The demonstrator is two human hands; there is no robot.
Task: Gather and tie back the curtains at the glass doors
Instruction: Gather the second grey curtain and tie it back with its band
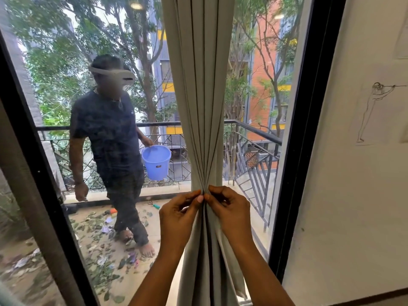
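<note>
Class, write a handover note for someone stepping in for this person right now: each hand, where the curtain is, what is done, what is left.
Left hand: pinches the curtain folds where they are bunched.
Right hand: pinches the same folds from the other side, close beside the left hand.
Curtain: hangs in front of the glass door, drawn into tight pleats at the hands and looser below them.
Done: the gathering, as far as it shows.
Left: tie it back. No tie-back is clearly visible, so find one without letting the bunch go.
</note>
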